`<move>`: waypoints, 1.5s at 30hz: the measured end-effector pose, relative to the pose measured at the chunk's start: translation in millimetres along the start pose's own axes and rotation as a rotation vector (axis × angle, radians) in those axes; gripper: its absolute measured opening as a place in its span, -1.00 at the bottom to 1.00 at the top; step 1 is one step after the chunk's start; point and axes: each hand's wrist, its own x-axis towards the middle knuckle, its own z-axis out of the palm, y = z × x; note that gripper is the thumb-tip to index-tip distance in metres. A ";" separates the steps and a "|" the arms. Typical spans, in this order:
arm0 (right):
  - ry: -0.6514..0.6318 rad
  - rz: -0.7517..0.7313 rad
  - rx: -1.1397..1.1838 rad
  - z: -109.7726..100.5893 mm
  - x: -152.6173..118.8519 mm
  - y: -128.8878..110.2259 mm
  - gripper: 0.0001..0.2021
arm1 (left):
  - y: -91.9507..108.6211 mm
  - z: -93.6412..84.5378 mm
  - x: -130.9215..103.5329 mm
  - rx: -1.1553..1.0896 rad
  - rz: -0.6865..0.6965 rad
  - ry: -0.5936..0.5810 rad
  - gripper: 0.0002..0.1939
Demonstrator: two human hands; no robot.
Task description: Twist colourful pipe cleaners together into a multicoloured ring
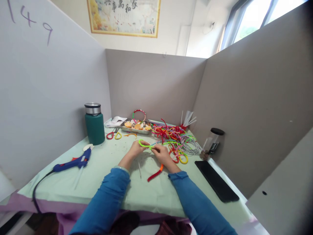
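Both hands meet over the middle of the table. My left hand [137, 148] is closed on the left part of a bright green pipe cleaner [144, 144], which is bent into a loop. The fingers of my right hand [161, 153] pinch its right end. Beneath my right hand lies a red and orange pipe cleaner [154, 175], its upper end partly hidden by the wrist. Between my forearms rests a thin silvery tool [140, 170], too small to name surely.
A blue glue gun [73, 164] and a green bottle [94, 125] stand left. Behind are scissors [113, 134], a metal tray [137, 131] of scraps and heaped pipe cleaners [171, 132]. On the right are a clear jar [213, 142] and a black flat object [216, 181]. Grey partitions [156, 83] enclose the table.
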 end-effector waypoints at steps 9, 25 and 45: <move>0.023 0.013 0.099 -2.0 1.6 -3.3 -0.84 | -3.2 1.4 -3.4 -0.415 -0.222 -0.168 -0.63; 0.005 -0.017 0.069 -1.6 0.9 -3.5 -0.85 | 13.5 -4.7 -13.4 -0.397 -0.190 -0.312 -0.61; -0.074 -0.077 0.074 -0.7 -1.0 -4.5 -0.80 | 8.1 -3.0 -12.9 -0.384 -0.120 -0.354 -0.73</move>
